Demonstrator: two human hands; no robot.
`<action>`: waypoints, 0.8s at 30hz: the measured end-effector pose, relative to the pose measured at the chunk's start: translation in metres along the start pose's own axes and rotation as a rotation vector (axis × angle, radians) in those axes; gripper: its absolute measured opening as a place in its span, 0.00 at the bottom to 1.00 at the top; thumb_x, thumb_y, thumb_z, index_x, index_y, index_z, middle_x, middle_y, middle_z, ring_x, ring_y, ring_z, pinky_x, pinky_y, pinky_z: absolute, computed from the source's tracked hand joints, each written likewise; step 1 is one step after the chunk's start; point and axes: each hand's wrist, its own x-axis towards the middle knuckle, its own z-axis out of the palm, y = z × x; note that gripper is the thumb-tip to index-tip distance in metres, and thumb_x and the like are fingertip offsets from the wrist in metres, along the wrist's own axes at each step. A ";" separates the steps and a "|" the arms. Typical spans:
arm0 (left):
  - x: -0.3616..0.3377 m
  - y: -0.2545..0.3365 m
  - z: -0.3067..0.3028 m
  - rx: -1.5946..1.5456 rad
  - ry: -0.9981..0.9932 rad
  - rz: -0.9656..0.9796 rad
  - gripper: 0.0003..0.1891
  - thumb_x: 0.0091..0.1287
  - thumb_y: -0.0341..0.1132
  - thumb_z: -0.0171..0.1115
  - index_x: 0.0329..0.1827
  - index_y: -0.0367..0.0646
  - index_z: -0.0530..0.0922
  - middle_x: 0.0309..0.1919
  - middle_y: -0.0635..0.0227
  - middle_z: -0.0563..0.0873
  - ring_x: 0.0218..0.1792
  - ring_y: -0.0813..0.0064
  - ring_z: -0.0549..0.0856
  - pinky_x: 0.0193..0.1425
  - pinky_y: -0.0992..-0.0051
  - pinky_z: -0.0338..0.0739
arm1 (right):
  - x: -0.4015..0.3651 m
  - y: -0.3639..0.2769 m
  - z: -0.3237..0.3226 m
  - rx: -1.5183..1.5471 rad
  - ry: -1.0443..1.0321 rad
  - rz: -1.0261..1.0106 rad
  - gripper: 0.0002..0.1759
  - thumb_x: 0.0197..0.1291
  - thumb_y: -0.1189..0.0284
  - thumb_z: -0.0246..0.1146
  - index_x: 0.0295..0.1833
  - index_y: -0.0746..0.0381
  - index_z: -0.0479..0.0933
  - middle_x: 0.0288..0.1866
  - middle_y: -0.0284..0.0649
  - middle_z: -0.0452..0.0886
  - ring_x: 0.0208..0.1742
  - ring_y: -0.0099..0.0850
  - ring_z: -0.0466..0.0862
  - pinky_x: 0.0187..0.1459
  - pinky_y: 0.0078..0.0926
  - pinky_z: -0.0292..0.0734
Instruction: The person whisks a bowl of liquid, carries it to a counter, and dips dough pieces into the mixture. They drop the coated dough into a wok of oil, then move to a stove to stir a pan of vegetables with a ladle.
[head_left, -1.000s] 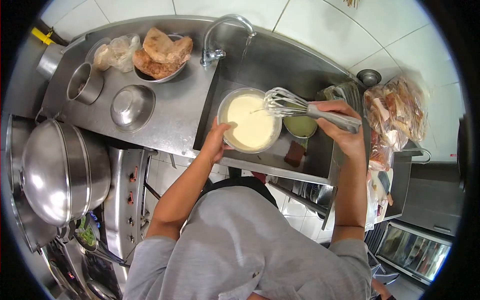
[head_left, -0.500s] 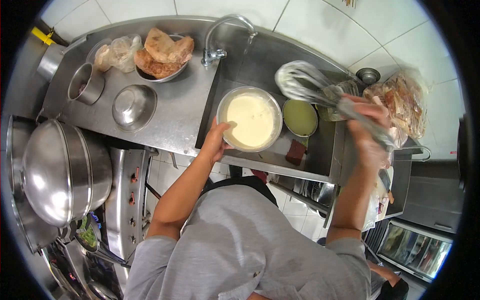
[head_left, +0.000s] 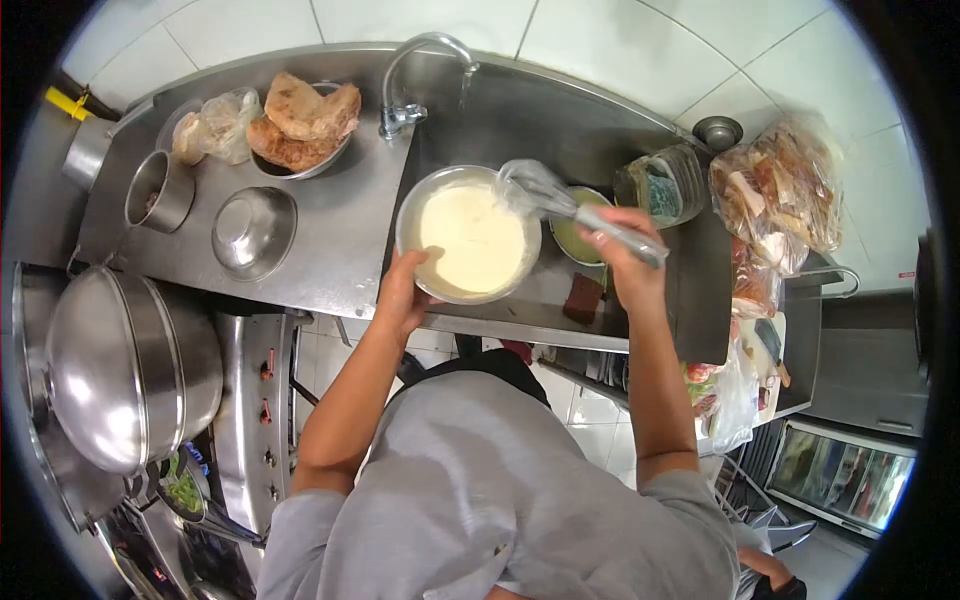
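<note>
My left hand [head_left: 402, 290] grips the near left rim of a metal bowl [head_left: 532, 250], thumb over the edge, at the front of the sink. Pale cream-coloured batter [head_left: 465, 240] fills much of it. Closed around the handle of a whisk [head_left: 540, 190] is my right hand [head_left: 632, 262]. The whisk's wires, coated in pale batter, overlap the bowl's right rim in this view. Partly hidden behind my right hand, a smaller bowl of green liquid [head_left: 572, 240] stands in the sink. A reddish-brown block [head_left: 583, 298] lies close to it.
A tap [head_left: 403, 118] curves over the sink [head_left: 700, 290]. The left counter holds an upturned metal bowl [head_left: 255, 235], a pot [head_left: 163, 195] and large brown food pieces [head_left: 312, 110]. A plastic container [head_left: 662, 190] and bagged food [head_left: 780, 190] sit right. A domed pot [head_left: 100, 370] stands left.
My right hand has brought the whisk left and down, from over the sink's right side to the bowl's rim. The left hand keeps its grip; the view has shifted slightly.
</note>
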 end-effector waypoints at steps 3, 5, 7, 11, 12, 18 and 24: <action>-0.012 0.009 0.001 0.011 0.101 -0.004 0.26 0.59 0.40 0.54 0.58 0.34 0.67 0.52 0.54 0.76 0.53 0.60 0.77 0.58 0.61 0.72 | 0.008 0.001 -0.016 0.274 0.087 0.128 0.19 0.52 0.77 0.65 0.51 0.66 0.72 0.44 0.46 0.80 0.45 0.35 0.82 0.49 0.27 0.77; -0.013 0.009 -0.010 -0.043 0.124 0.022 0.24 0.60 0.39 0.54 0.57 0.33 0.68 0.52 0.55 0.76 0.52 0.61 0.77 0.57 0.63 0.73 | 0.012 0.021 -0.038 0.163 0.075 0.224 0.17 0.53 0.75 0.65 0.49 0.64 0.74 0.43 0.44 0.80 0.44 0.33 0.82 0.47 0.27 0.77; -0.027 0.016 -0.010 -0.060 0.158 0.049 0.23 0.60 0.38 0.54 0.56 0.33 0.68 0.51 0.54 0.76 0.52 0.62 0.77 0.57 0.64 0.73 | 0.008 0.048 -0.047 -0.091 -0.106 0.422 0.15 0.53 0.74 0.65 0.47 0.62 0.75 0.44 0.41 0.80 0.43 0.31 0.82 0.46 0.28 0.76; -0.043 0.023 -0.031 -0.139 0.169 0.112 0.29 0.58 0.37 0.54 0.64 0.39 0.59 0.55 0.55 0.72 0.55 0.58 0.75 0.54 0.57 0.74 | -0.009 0.130 -0.048 -0.614 -0.408 0.316 0.16 0.51 0.73 0.66 0.47 0.59 0.77 0.47 0.42 0.80 0.42 0.38 0.81 0.47 0.33 0.73; -0.050 0.026 -0.034 -0.165 0.177 0.131 0.30 0.58 0.37 0.54 0.64 0.38 0.59 0.55 0.54 0.72 0.55 0.57 0.74 0.56 0.57 0.73 | -0.015 0.141 -0.048 -0.787 -0.492 0.085 0.18 0.50 0.73 0.65 0.50 0.59 0.76 0.49 0.45 0.79 0.43 0.43 0.81 0.48 0.34 0.73; -0.089 0.031 -0.043 -0.242 0.334 0.215 0.27 0.59 0.36 0.53 0.60 0.33 0.63 0.54 0.52 0.74 0.55 0.59 0.75 0.60 0.60 0.70 | -0.006 0.147 -0.050 -0.790 -0.811 0.428 0.25 0.53 0.73 0.62 0.59 0.55 0.72 0.56 0.50 0.75 0.53 0.44 0.79 0.54 0.36 0.71; -0.129 0.016 -0.050 -0.339 0.466 0.309 0.26 0.58 0.36 0.53 0.60 0.32 0.64 0.53 0.53 0.75 0.54 0.59 0.75 0.61 0.62 0.70 | 0.075 0.095 0.069 -0.559 -0.635 0.009 0.23 0.59 0.66 0.58 0.59 0.64 0.70 0.55 0.51 0.76 0.56 0.45 0.76 0.57 0.33 0.70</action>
